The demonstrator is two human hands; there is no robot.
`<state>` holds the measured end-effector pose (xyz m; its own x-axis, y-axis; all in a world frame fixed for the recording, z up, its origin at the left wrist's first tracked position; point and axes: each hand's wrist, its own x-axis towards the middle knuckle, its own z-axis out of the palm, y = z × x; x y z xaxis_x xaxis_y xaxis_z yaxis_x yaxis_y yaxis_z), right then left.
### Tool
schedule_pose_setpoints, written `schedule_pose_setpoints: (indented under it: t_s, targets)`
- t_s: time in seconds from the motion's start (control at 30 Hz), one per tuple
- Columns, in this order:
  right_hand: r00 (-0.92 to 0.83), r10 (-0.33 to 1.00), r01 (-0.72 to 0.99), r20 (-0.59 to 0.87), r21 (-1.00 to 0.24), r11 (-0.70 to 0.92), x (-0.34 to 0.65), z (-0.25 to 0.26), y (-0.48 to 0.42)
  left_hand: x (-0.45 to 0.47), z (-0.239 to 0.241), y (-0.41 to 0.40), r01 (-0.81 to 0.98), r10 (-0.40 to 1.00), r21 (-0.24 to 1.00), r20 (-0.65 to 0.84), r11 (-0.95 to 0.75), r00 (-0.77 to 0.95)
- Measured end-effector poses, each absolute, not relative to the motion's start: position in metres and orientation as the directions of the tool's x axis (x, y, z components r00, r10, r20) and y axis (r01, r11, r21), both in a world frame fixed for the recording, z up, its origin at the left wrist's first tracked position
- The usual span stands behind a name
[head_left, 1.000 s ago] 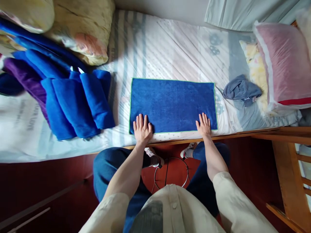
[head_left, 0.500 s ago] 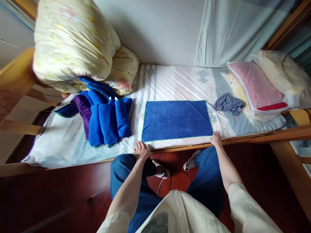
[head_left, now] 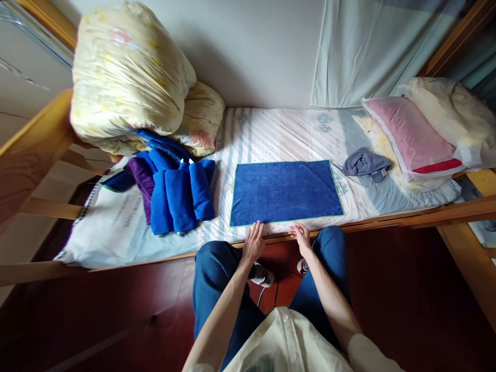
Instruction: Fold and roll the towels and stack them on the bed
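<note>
Your left hand (head_left: 253, 242) and right hand (head_left: 301, 238) lie close together at the near edge of the bed, both open with the fingers stretched forward and flat. Neither has hold of anything. The fingertips reach the near green hem of the blue towel (head_left: 285, 192); they seem to rest on it, though the contact is too small to tell for sure.

The towel is spread flat as a rectangle on the mattress (head_left: 279, 134), its long side along the wooden bed rail (head_left: 387, 219), roughly in the middle of the bed.

To your left, near the towel but apart from it, stands a row of rolled blue towels (head_left: 180, 194) with a purple towel (head_left: 139, 175) beside them, under a yellow quilt bundle (head_left: 127, 77). To your right, a crumpled grey cloth (head_left: 366, 164) lies just beside the towel's far corner, against a pink pillow (head_left: 411, 137).
</note>
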<state>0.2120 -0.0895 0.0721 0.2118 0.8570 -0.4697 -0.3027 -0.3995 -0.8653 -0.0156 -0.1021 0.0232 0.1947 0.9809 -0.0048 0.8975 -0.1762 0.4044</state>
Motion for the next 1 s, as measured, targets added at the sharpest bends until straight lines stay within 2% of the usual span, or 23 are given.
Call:
schedule_pose_setpoints:
  t_s: [0.1,0.23,0.43,0.6,0.7,0.87,1.0]
  targets:
    - [0.194,0.789,-0.476,-0.583,-0.759,-0.444,0.188,0.060,-0.083,-0.006,0.024,-0.092,0.894,0.965,0.388,-0.042,-0.223,0.259]
    - [0.231,0.724,-0.590,-0.650,-0.685,-0.427,0.172,0.044,-0.071,0.004,0.029,-0.070,0.869,0.916,0.394,-0.136,-0.300,0.378]
    - [0.329,0.664,-0.558,-0.671,-0.706,-0.436,0.154,0.029,-0.067,0.010,0.043,0.002,0.858,0.838,0.420,-0.317,-0.297,0.445]
    - [0.388,0.609,-0.584,-0.692,-0.696,-0.418,0.146,0.025,-0.064,0.022,0.042,0.085,0.787,0.684,0.544,-0.457,-0.291,0.569]
    - [0.370,0.560,-0.632,-0.741,-0.643,-0.432,0.144,0.019,-0.061,0.033,0.035,0.138,0.781,0.711,0.548,-0.418,-0.298,0.565]
    - [0.366,0.481,-0.687,-0.796,-0.580,-0.437,0.139,0.010,-0.064,0.055,0.028,0.219,0.799,0.843,0.484,-0.202,-0.357,0.499]
    - [0.356,0.449,-0.728,-0.819,-0.545,-0.417,0.136,0.008,-0.068,0.072,0.027,0.258,0.848,0.876,0.416,-0.204,-0.328,0.438]
